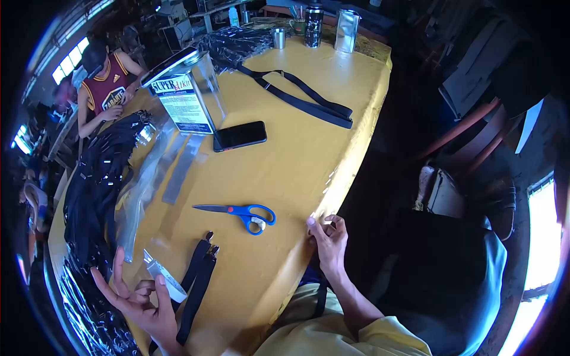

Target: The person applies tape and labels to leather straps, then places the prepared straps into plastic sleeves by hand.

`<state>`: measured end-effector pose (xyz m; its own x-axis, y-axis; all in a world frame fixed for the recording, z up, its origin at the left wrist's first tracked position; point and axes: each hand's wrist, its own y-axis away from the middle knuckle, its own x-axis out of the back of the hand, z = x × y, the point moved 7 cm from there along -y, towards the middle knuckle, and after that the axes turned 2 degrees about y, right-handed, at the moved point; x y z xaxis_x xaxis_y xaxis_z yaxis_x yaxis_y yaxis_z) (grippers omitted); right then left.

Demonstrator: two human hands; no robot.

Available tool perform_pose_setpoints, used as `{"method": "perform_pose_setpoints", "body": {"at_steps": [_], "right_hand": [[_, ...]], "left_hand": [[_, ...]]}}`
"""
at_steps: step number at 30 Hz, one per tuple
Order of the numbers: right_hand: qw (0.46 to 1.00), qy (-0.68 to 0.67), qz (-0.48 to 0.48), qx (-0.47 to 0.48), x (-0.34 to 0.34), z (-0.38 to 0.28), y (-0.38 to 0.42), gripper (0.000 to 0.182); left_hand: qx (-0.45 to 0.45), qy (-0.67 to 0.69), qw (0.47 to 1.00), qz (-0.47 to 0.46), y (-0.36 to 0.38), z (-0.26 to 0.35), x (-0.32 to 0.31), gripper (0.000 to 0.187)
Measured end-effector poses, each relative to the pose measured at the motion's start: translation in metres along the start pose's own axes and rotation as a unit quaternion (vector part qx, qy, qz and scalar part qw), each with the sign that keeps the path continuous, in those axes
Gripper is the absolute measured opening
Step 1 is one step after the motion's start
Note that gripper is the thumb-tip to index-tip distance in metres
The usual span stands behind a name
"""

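My left hand [139, 299] is at the lower left, palm up, pinching a small clear plastic strip [165, 277] between thumb and fingers. A black strap with metal clips [198, 282] lies under and beside it on the yellow table [297, 160]. My right hand [328, 237] rests on the table's near edge with fingers loosely curled, holding nothing that I can see. Blue-handled scissors [243, 213] lie shut between the two hands.
A black phone [240, 136] and a Super Kit tin can [185, 95] stand mid-table. A heap of black straps [95, 184] and clear plastic sleeves [142, 190] fill the left side. Long black straps [303, 98] and metal cups [313, 26] sit farther off. A person in a red jersey [107, 89] sits at the far left.
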<state>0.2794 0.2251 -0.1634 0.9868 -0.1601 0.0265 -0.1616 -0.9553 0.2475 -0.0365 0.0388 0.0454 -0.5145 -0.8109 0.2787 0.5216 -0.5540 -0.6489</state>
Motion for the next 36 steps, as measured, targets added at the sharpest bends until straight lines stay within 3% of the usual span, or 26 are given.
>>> {"method": "perform_pose_setpoints", "body": {"at_steps": [5,13,18,25,27,29,31,36], "right_hand": [[0.990,-0.132,-0.052,0.012,0.004,-0.002,0.008,0.045],[0.994,-0.089,-0.059,-0.005,0.007,0.006,0.006,0.046],[0.989,-0.142,-0.033,-0.036,0.023,-0.005,0.011,0.034],[0.974,-0.137,0.038,0.176,0.047,-0.070,0.011,0.019],[0.969,-0.144,0.026,0.199,0.040,-0.084,0.020,0.017],[0.953,-0.164,-0.023,0.253,0.023,-0.098,0.033,0.021],[0.949,-0.172,-0.138,0.224,-0.005,-0.105,0.050,0.028],[0.874,0.019,-0.370,0.315,-0.078,-0.144,0.108,0.039]], "left_hand": [[0.008,-0.001,1.000,0.008,-0.001,0.000,0.002,0.098],[0.005,0.011,1.000,0.002,0.000,0.003,0.000,0.098],[0.005,0.028,1.000,0.006,0.000,0.007,0.002,0.100],[-0.054,0.038,0.997,-0.043,0.013,0.015,0.002,0.105],[-0.088,0.052,0.990,-0.094,0.020,0.020,-0.005,0.112],[-0.120,0.067,0.983,-0.125,0.027,0.027,-0.011,0.115],[-0.155,0.071,0.973,-0.159,0.032,0.037,-0.018,0.116],[-0.152,0.019,0.953,-0.263,0.031,0.059,-0.035,0.126]]}}
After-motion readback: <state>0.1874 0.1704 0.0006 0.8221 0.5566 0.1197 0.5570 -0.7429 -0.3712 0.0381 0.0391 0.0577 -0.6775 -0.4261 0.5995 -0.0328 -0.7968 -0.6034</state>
